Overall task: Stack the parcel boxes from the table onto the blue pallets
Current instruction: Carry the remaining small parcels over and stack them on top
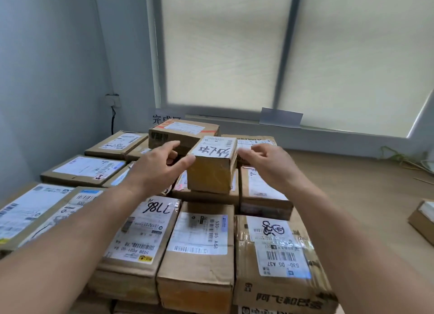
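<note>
A small brown parcel box point(212, 172) with a white label and black handwriting rests on top of a stack of several cardboard parcels point(199, 262). My left hand point(155, 168) is at its left side, fingers spread, with the thumb touching the box's near left corner. On the box's right edge, my right hand point(270, 163) hovers with its fingers loosely curled and not clearly closed on it. The parcels hide whatever they stand on, and no blue pallet shows.
A taller box point(183, 135) stands just behind the small one. The grey wall point(47, 78) runs close along the left, with a socket and cable point(112, 102). A blind-covered window is behind. Wooden floor point(352, 184) lies to the right, with another parcel point(422, 219) on it.
</note>
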`<state>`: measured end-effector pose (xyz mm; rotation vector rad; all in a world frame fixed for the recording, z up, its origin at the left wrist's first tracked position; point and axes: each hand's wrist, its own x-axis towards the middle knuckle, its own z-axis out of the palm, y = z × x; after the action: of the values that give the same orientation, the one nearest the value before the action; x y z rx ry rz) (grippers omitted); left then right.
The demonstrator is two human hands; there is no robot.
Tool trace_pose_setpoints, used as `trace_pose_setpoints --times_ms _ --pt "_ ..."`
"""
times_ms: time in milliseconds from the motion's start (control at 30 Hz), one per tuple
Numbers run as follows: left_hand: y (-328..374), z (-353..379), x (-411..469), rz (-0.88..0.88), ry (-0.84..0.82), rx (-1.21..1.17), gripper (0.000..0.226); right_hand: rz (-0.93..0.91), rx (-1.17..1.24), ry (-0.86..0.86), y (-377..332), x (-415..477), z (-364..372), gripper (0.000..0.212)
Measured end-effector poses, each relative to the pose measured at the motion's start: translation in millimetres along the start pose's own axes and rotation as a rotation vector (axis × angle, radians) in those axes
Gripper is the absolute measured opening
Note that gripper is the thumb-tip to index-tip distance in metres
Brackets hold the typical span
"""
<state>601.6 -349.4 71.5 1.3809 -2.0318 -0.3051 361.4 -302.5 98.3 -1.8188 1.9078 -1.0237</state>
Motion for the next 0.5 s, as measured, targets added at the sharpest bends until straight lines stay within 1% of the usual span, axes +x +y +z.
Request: trace_pose_setpoints --times_ms 67,167,267,367,400,467,500 --pt "-5.2 -5.2 6.5 0.017 0.000 0.018 0.101 0.011 0.017 0.059 -0.5 15.6 -5.0 0.048" --pt "-11.2 -6.3 12.8 0.083 -0.068 0.009 0.100 0.010 -0.015 0.069 -1.6 43.9 -7.3 0.040" --pt "-13.3 -4.3 18.6 0.085 -0.075 -0.098 0.091 0.016 -0.033 0.049 -0.5 76.1 -2.2 0.033" --pt "-16.8 -3.7 28.6 0.043 -0.062 -0.223 0.086 0.035 -0.039 0.014 -0.2 108.2 8.3 0.029" --pt "-19.8 -3.3 34.1 0.028 -0.023 -0.214 0.080 0.035 -0.034 0.000 -0.9 118.4 13.1 0.029" --pt "-30.9 -2.6 49.8 -0.012 0.138 -0.131 0.064 0.035 -0.031 -0.032 -2.8 136.8 23.6 0.033" --pt "-36.2 -2.5 59.3 -0.033 0.217 -0.070 0.061 0.040 -0.028 -0.053 -3.6 145.6 28.5 0.035"
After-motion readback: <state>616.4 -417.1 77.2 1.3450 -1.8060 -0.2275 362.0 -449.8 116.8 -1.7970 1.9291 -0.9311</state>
